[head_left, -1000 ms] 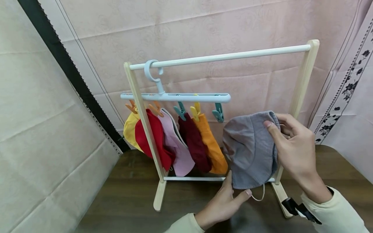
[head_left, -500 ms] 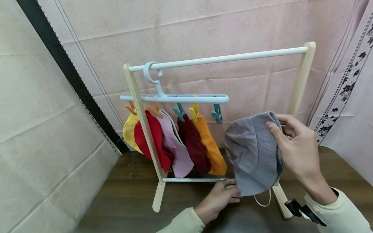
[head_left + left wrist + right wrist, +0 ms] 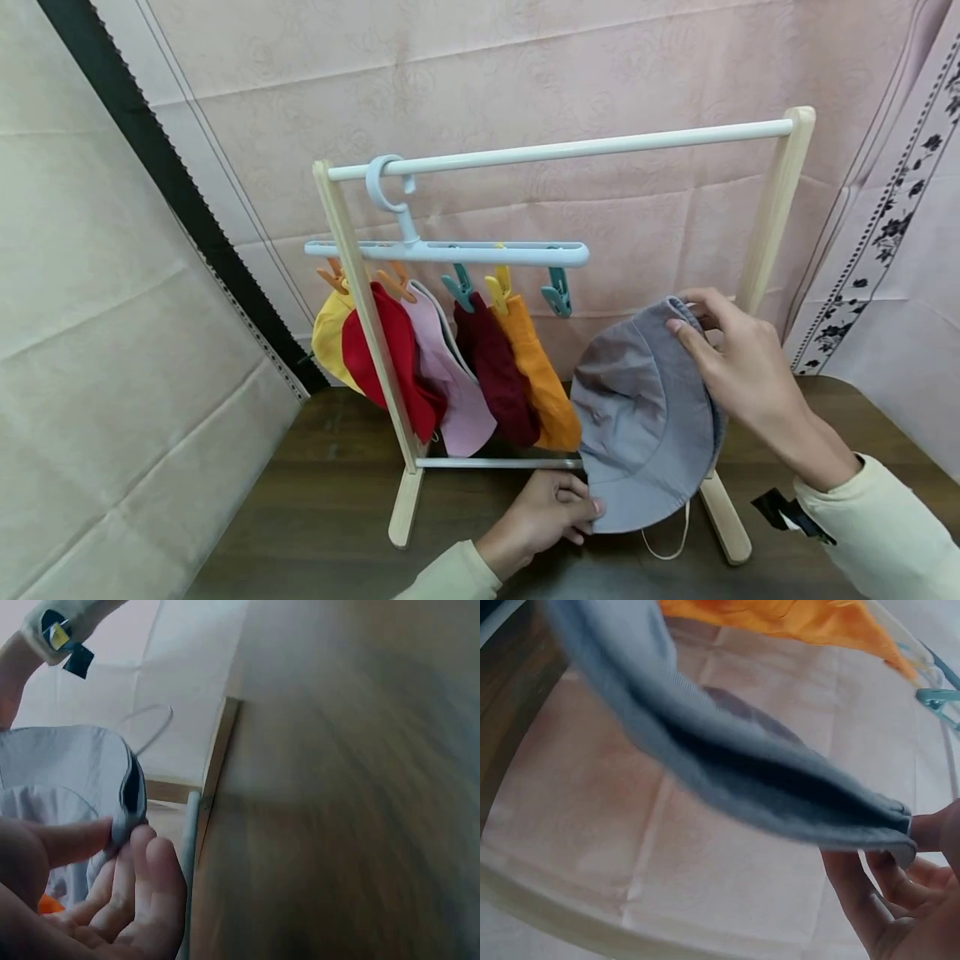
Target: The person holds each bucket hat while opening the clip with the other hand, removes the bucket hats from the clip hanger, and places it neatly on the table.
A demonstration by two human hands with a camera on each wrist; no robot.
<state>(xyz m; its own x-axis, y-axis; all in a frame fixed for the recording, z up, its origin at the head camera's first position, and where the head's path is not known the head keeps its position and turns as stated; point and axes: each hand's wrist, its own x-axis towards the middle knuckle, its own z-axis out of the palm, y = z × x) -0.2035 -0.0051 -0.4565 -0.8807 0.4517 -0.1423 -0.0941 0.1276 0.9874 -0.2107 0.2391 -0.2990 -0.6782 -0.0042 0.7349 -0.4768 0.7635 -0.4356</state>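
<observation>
Lowered grey hat [image 3: 645, 425], both hands gripping.

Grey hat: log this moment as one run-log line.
grey hat: held off table, unclipped | right hand: pinches top edge | left hand: pinches bottom brim | teal clip: free | hanger: five hats clipped

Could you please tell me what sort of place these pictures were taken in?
Probably a staged indoor setup, not a real laundry room: a small rack stands on a wooden table, cloth sheets cover the walls, and both hands hold a grey hat.
</observation>
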